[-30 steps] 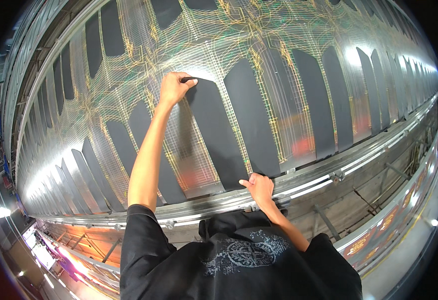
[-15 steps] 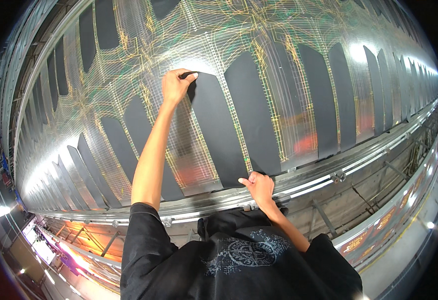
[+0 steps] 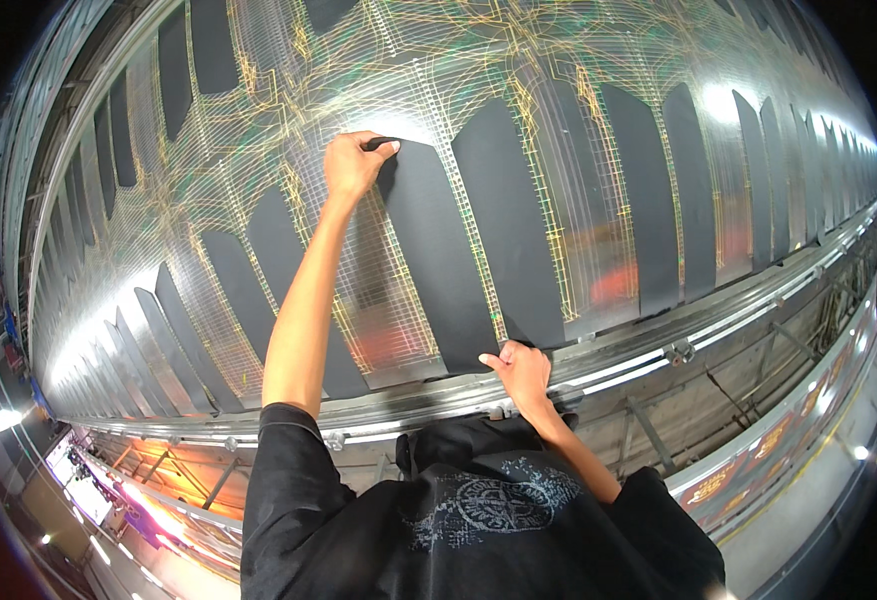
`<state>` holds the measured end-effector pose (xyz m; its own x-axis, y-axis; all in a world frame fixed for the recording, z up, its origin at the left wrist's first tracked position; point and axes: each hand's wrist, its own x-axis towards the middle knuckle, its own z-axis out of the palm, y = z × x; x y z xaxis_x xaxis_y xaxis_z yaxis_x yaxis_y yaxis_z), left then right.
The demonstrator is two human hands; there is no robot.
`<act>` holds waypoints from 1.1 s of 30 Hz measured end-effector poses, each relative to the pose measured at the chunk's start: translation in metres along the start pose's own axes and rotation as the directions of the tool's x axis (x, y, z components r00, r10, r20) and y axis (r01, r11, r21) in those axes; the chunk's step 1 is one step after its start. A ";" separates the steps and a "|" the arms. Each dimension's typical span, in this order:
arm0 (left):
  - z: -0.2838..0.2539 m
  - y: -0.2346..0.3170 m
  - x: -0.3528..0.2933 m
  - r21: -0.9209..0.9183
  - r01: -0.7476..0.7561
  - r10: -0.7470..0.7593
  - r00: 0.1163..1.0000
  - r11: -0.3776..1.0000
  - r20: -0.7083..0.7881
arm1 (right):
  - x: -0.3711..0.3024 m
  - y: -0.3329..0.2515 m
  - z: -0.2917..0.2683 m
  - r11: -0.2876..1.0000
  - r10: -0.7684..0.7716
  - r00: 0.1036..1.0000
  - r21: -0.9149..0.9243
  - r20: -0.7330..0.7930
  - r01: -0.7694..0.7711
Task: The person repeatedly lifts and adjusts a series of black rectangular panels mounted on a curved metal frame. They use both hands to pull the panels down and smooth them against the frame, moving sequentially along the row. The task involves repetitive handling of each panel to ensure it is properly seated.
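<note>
A long table surface (image 3: 398, 372) covered with fine yellow, green and white lines slopes away in front of me. Dark grey, pointed flat sheet pieces lie on it in rows. One such dark sheet piece (image 3: 438, 240) runs between my hands. At its far left corner my left hand (image 3: 352, 168) pinches it between thumb and fingers, the corner slightly raised and casting a shadow. My right hand (image 3: 521, 376) is closed at the near right end of that piece, by the table edge, its thumb pointing left over the dark material. Its fingertips are hidden.
Another dark piece (image 3: 510, 220) lies just right of the held one, across a narrow lined strip. A metal rail (image 3: 618, 355) runs along the near table edge, with frame bars below. Glare spots (image 3: 383, 128) shine on the surface. A second patterned surface (image 3: 758, 470) stands at lower right.
My left hand and the pinched corner have shifted very slightly away from me. My right hand stays nearly in place at the near edge.
</note>
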<state>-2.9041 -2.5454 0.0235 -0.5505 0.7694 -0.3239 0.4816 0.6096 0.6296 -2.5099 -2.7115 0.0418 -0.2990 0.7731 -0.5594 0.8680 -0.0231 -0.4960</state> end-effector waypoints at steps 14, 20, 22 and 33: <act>0.001 0.001 0.001 -0.038 -0.006 0.006 1.000 0.999 -0.013 | 0.000 -0.003 -0.004 1.000 0.029 0.999 -0.009 0.044 -0.029; 0.000 0.002 0.000 -0.030 -0.012 0.012 1.000 0.999 -0.008 | 0.000 0.000 -0.002 1.000 0.012 1.000 0.003 0.027 -0.012; 0.000 0.002 0.001 -0.030 -0.016 0.016 1.000 0.999 -0.009 | 0.000 0.000 -0.001 1.000 0.014 0.999 -0.004 0.030 -0.014; 0.003 0.006 -0.008 -0.051 -0.015 0.013 0.999 0.999 -0.042 | -0.001 0.000 -0.001 1.000 0.019 0.999 -0.014 0.035 -0.019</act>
<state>-2.8947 -2.5475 0.0271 -0.5724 0.7684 -0.2863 0.4543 0.5878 0.6694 -2.5090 -2.7116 0.0424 -0.2959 0.7499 -0.5917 0.8791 -0.0286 -0.4759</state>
